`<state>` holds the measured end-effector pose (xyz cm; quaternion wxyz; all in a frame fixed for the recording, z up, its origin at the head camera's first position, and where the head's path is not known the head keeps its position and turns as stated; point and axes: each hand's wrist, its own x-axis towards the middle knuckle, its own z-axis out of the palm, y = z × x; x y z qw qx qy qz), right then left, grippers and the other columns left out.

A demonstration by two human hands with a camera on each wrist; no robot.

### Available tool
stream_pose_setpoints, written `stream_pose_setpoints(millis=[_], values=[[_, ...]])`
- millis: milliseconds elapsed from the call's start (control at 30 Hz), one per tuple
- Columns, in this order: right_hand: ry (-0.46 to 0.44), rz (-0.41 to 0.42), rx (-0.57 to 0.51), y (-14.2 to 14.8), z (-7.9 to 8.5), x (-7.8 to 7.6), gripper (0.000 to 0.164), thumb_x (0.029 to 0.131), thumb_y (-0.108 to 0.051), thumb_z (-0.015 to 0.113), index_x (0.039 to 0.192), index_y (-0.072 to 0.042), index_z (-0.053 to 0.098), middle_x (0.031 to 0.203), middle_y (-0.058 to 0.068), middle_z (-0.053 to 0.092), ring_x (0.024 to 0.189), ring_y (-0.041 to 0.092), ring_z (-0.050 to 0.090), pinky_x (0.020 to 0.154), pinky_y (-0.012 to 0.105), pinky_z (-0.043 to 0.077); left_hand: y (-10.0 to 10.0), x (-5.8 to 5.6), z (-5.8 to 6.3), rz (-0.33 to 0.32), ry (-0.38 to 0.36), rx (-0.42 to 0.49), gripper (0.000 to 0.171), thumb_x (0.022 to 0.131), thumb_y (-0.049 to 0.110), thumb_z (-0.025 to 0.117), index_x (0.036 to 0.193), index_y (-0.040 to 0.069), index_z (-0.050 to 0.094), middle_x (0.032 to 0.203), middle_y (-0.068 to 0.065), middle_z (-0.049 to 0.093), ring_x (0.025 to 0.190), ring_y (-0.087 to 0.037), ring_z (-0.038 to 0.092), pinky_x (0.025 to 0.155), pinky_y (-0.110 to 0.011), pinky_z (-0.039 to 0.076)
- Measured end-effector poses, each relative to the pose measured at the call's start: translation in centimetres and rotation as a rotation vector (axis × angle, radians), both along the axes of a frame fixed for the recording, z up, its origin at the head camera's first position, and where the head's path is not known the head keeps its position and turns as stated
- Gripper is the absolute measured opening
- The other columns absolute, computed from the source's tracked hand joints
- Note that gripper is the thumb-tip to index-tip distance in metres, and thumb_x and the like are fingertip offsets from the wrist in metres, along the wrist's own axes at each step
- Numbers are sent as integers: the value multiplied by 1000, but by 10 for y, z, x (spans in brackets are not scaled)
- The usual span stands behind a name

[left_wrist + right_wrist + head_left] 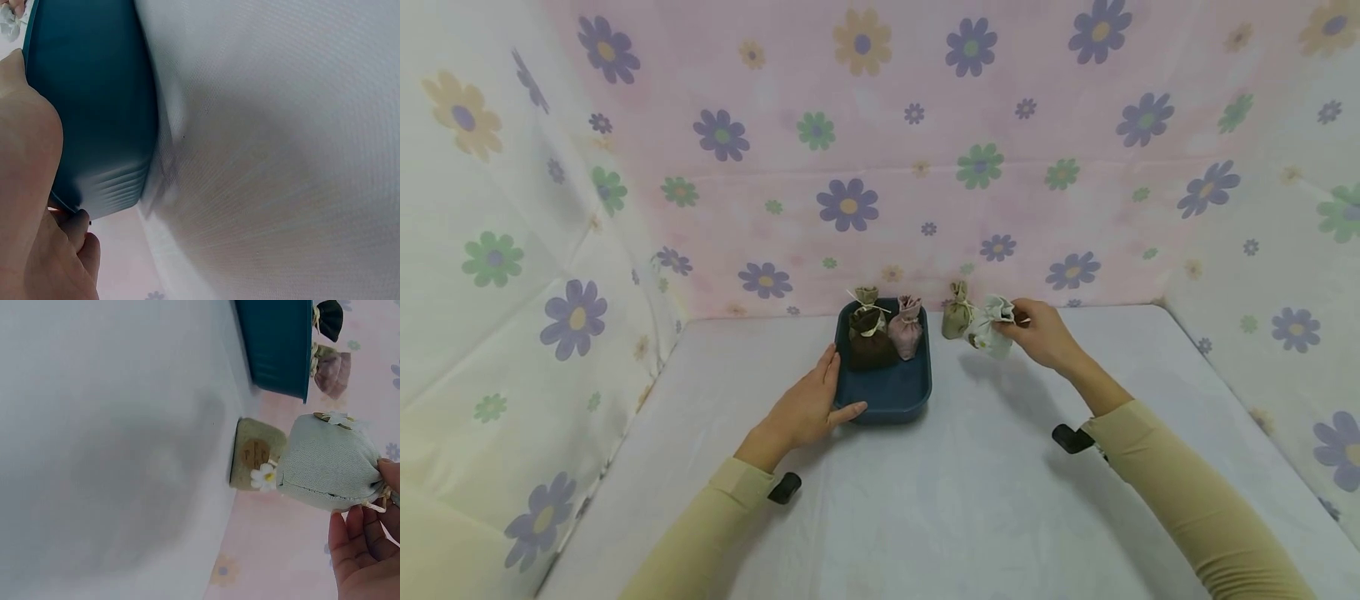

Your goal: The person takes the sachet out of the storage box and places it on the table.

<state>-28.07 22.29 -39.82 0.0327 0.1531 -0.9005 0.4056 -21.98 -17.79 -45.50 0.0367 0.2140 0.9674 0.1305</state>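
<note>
My right hand [1041, 333] pinches the gathered neck of a small white drawstring pouch [991, 337] with a flower on it. In the right wrist view this pouch [328, 462] hangs off the table, its body outside my fingers. Behind it a green-brown pouch [956, 312] stands on the table, a white flower and a round brown label showing on it in that view. My left hand [808, 404] lies along the left side of a dark blue tray [891, 404], fingers stretched along the side and thumb over the front rim. In the left wrist view it touches the tray's outer wall [94, 94].
In the back of the tray stand a dark brown pouch [871, 350], a pink pouch [906, 329] and an olive-topped pouch [867, 296] partly hidden behind the brown one. A white cloth covers the table [880, 517]. Flowered curtains [880, 167] close off the back and both sides.
</note>
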Motion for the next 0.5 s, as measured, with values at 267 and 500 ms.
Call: stream_pose_setpoints(millis=[267,500], values=[[2,-18,10,9,-1,-7,27,103,-19,64,117,5,66,114,24,67,108,38,62,84,47,52,0,1,2,0,-5,5,110,97,75,43,160,-8,10,171,-21,-1,154,-38,22,122,-49,29],[-52,-54,5,19,-5,-13,31,105,-20,61,121,7,64,116,26,65,107,37,60,84,46,50,0,1,0,-4,-6,-4,109,98,74,44,160,-8,9,170,-21,-2,154,-38,22,122,-49,29]])
